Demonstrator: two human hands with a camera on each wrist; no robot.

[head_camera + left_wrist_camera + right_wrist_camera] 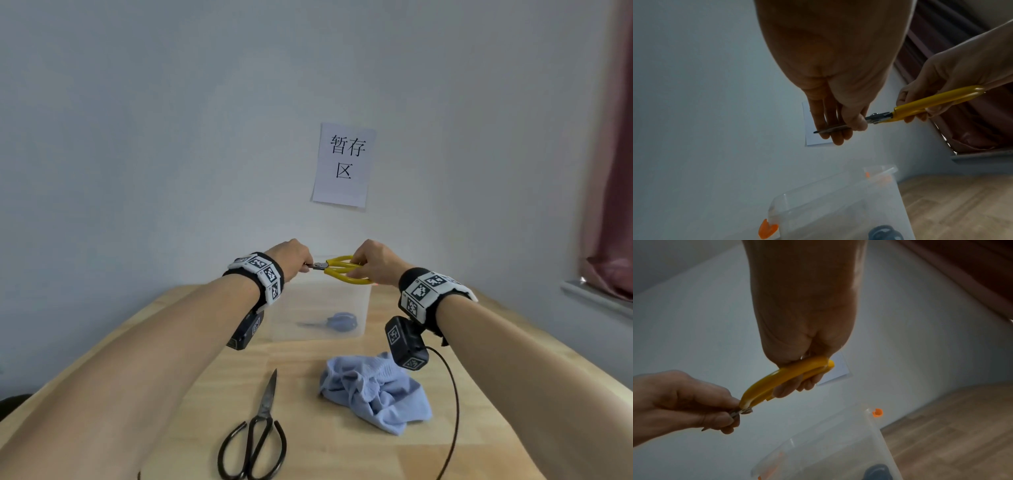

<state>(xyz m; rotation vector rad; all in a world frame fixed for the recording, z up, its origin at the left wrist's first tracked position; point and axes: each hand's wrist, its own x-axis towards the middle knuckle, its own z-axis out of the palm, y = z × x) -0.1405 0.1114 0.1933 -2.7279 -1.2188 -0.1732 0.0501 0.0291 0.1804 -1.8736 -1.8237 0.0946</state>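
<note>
The box point(294, 308) sits at the far end of the table point(308, 359), against the wall point(171, 137), with a note point(344, 166) on the wall above it. A boxed pair point(337, 322) of scissors lies inside. Over the box a held pair point(342, 269) hangs level between the hands, the left hand point(291, 260) on the blades and the right hand point(373, 263) on the handles. Nearer than the box, a cloth point(373, 394) lies on the table to the right. A loose pair point(264, 411) lies just left of the cloth, tips toward the box. A cable point(456, 404) runs right of the cloth. A curtain point(616, 154) hangs far right.
</note>
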